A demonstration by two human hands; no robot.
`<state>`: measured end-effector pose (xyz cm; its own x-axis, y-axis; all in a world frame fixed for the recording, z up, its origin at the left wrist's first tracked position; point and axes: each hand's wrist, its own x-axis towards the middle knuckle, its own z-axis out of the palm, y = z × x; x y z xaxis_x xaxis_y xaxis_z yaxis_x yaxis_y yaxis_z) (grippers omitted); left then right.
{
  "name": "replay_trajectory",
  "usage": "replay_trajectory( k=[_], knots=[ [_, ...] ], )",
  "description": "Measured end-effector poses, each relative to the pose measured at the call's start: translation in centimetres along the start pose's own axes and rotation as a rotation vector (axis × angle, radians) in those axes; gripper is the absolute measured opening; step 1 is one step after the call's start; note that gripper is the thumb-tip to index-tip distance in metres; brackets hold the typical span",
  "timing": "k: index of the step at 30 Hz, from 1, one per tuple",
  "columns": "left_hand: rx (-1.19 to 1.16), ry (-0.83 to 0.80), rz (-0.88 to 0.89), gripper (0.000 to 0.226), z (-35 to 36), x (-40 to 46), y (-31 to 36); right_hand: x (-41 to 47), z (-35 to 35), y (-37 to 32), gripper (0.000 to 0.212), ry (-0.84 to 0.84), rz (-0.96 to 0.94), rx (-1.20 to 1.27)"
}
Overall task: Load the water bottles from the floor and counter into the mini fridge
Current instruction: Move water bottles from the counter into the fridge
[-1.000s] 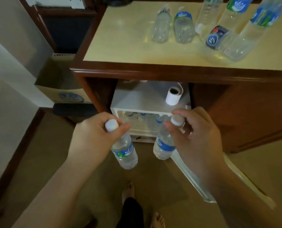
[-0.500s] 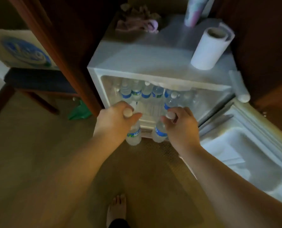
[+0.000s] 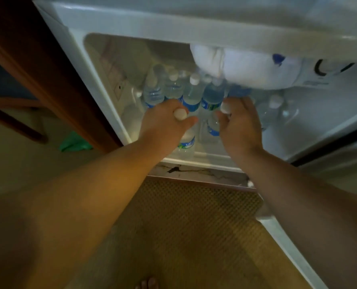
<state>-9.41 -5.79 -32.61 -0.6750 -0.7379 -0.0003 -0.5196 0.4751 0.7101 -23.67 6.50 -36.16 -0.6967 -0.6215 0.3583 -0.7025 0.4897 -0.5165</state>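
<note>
head view: our left hand [image 3: 163,124] grips a green-labelled bottle [image 3: 186,142] by its neck, our right hand [image 3: 241,126] a blue-labelled bottle [image 3: 212,127], both upright just inside the open mini fridge [image 3: 102,84], before the bottle row [image 3: 186,88].

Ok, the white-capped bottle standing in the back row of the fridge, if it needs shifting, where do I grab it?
Probably by the neck just under the white cap, fingers coming down from above and the front. The bottle stands upright, packed between neighbouring bottles, so its sides are blocked; only the cap end stands free. The frosted freezer box overhangs, so headroom looks tight.
</note>
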Motion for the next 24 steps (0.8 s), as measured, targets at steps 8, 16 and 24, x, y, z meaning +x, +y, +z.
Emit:
replay_trajectory(
  k=[8, 16, 24],
  knots=[
    [-0.005, 0.017, 0.04, 0.028, 2.8, 5.4, -0.3, 3.1, 1.9, 1.2, 0.019, -0.019, -0.091, -0.077],
    [0.094, 0.014, 0.085, 0.036, 4.4, 8.4, -0.1, 4.0, 3.3, 1.5, 0.025, 0.066, -0.147, -0.028],
    [0.039, 0.037, 0.156, 0.039, 5.1, 8.5, 0.4, 3.1, 3.6, 1.3, 0.039, 0.047, -0.051, -0.031]
  ],
)
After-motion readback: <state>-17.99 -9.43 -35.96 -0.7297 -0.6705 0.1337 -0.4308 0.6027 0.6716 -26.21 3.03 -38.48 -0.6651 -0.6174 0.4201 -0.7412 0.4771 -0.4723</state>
